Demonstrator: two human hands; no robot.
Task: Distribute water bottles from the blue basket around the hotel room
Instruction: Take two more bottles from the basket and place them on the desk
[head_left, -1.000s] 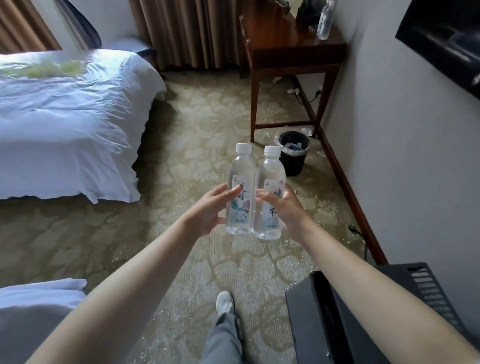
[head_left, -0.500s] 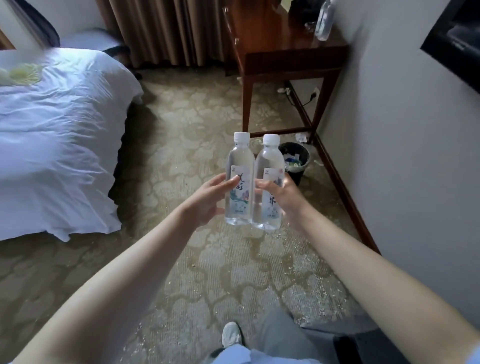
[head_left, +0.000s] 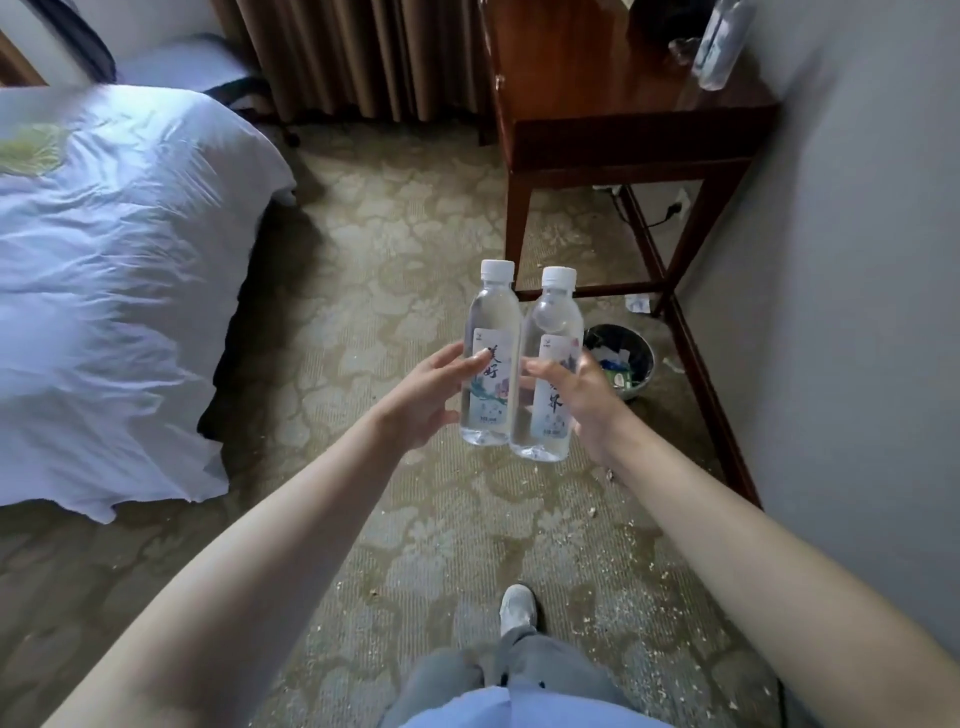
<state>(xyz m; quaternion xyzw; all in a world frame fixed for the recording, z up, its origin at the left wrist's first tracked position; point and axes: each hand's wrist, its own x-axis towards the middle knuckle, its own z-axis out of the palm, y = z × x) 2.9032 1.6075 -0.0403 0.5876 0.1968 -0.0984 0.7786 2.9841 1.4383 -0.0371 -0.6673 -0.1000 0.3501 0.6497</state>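
Observation:
Two clear water bottles with white caps and printed labels stand upright side by side in front of me, above the carpet. My left hand (head_left: 427, 396) grips the left bottle (head_left: 491, 332) around its label. My right hand (head_left: 584, 395) grips the right bottle (head_left: 551, 332) the same way. The bottles touch each other. Another clear bottle (head_left: 719, 44) stands at the far right edge of the wooden desk (head_left: 597, 88). The blue basket is not in view.
A bed with a white cover (head_left: 104, 270) fills the left. A black waste bin (head_left: 621, 361) sits on the floor by the desk leg, against the right wall. Brown curtains (head_left: 358, 57) hang at the back. Patterned carpet (head_left: 395, 249) runs between bed and desk.
I have walked forward toward the desk, both bottles held out in front. The black object at lower right has dropped out of view; the desk and bin appear closer.

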